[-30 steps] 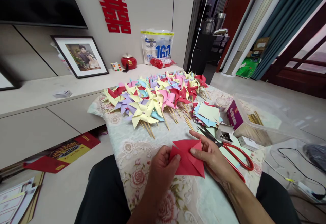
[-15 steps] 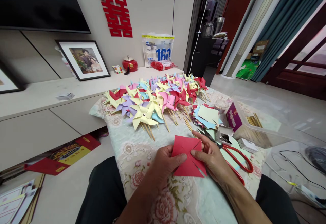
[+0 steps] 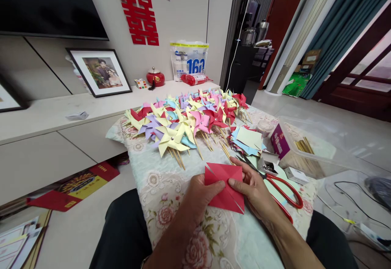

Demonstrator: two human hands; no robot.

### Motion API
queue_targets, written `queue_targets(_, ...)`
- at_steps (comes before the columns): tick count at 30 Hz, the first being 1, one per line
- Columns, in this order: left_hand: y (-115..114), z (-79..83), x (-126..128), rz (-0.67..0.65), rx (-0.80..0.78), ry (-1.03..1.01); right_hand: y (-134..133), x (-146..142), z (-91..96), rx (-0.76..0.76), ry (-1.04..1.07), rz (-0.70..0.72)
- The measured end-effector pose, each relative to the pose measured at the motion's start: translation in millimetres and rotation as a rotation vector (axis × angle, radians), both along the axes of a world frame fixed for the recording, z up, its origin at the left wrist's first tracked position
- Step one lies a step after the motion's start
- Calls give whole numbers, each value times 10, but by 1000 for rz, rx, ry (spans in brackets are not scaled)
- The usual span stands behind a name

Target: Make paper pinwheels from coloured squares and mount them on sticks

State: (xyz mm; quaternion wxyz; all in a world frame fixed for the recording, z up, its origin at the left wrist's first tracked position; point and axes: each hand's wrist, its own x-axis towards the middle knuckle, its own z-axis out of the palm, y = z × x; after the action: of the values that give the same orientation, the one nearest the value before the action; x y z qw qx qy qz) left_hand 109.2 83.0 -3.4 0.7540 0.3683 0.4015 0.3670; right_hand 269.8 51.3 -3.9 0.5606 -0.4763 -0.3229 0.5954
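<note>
A red paper square [image 3: 226, 187] with diagonal cuts is held over the flowered cloth [image 3: 171, 179] between both hands. My left hand [image 3: 200, 197] pinches its left side, thumb on top. My right hand [image 3: 255, 189] grips its right side, fingers on the upper edge and thumb on the face. Just right of that hand lie red-handled scissors [image 3: 282, 189]. Beyond the hands sits a big heap of finished paper pinwheels [image 3: 186, 118] on wooden sticks, yellow, pink, red, blue and purple.
A stack of cut coloured squares [image 3: 248, 139] lies right of the pinwheels. A clear plastic bin [image 3: 308, 146] holds sticks and a purple box [image 3: 278, 140]. A small open box of pins [image 3: 268, 164] is by the scissors. A low cabinet [image 3: 45, 126] stands left; cables [image 3: 351, 203] lie on the floor.
Both hands have kept hold of the red square and turned it slightly. The view has shifted a little; nothing else on the cloth has moved.
</note>
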Motion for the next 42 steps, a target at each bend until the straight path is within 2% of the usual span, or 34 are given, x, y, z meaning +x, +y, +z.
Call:
queue_targets(11, -15, 19, 17, 114, -49, -80, -4, -38, 46, 61, 75, 141)
queue_targets(17, -15, 8, 18, 144, -89, -96, 4, -27, 22, 47, 25, 116)
queue_targets(22, 5, -49, 22, 211, -71, -110, 6, 6, -18, 17, -60, 26)
queue_targets(28, 9, -71, 40, 309, -75, -117, 26, 21, 18, -49, 6, -37)
queue_targets(32, 9, -72, 38, 292, -81, -115, 31, 15, 34, -41, -4, -33)
queue_targets(37, -8, -37, 34, 201, -60, -94, 17, -8, 65, 18, 63, 37)
queue_targets(42, -4, 14, 21, 123, -61, -53, 15, 16, 70, 26, 27, -42)
